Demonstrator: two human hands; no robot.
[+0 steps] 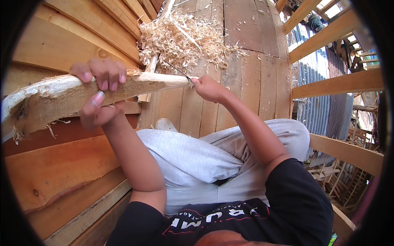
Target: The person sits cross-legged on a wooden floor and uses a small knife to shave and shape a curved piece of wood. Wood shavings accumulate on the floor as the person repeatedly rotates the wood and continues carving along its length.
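A long, curved piece of wood [53, 100] reaches in from the left. It has a pale shaved top, a rough fibrous left end and a narrow right tip. My left hand [101, 75] is closed around its middle, fingers over the top and thumb on the near side. At the tip, my right hand [210, 89] is closed on a knife whose thin dark blade [177, 70] slants up and left across the wood. The handle is hidden in my fist, and I cannot tell how far the edge bites.
A heap of curled wood shavings [184, 41] lies on the plank floor [250, 82] ahead. Stacked boards [78, 30] form the left side, and wooden rails [336, 84] run along the right, with corrugated metal sheets [316, 98] beyond. My bent legs [188, 156] are close below the wood.
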